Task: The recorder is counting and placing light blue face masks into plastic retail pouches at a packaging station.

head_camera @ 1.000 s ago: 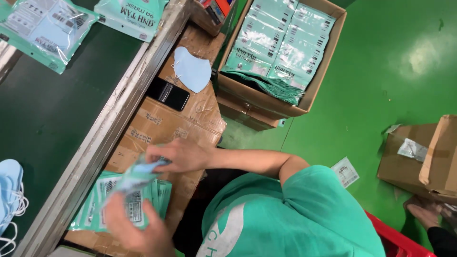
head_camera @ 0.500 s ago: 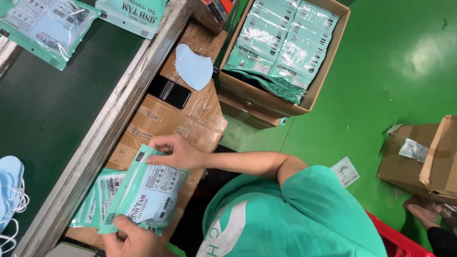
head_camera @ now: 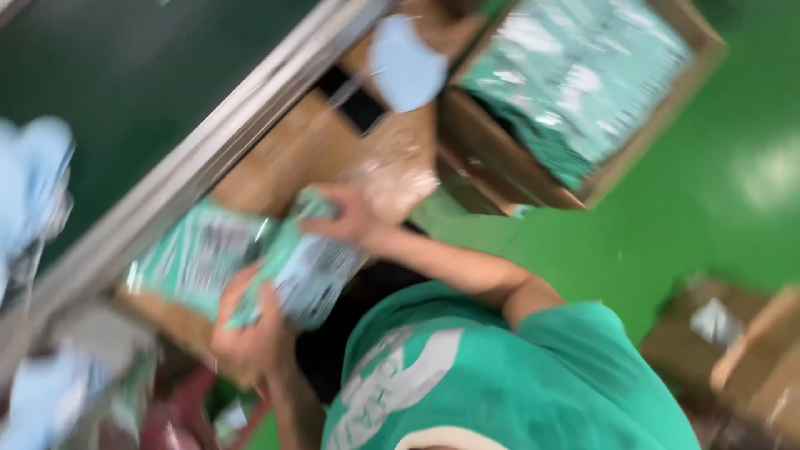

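The picture is blurred by motion. My right hand (head_camera: 343,218) grips the top edge of a green-and-white flat packet (head_camera: 310,268). My left hand (head_camera: 248,335) holds the same packet from below, at its near corner. The packet is tilted above the edge of a small stack of similar packets (head_camera: 193,250), which lies on a brown cardboard sheet (head_camera: 292,150) next to the belt. My green shirt fills the bottom of the view.
A dark green conveyor belt (head_camera: 125,75) with a metal rail runs along the left, with pale blue masks (head_camera: 33,183) on it. One blue mask (head_camera: 407,60) lies on the cardboard. An open carton (head_camera: 500,158) of green packets stands on the green floor; more cartons (head_camera: 750,367) are lower right.
The view has swung and blurred. Both hands have kept hold of the packet and lifted it slightly right of the stack, toward my body.
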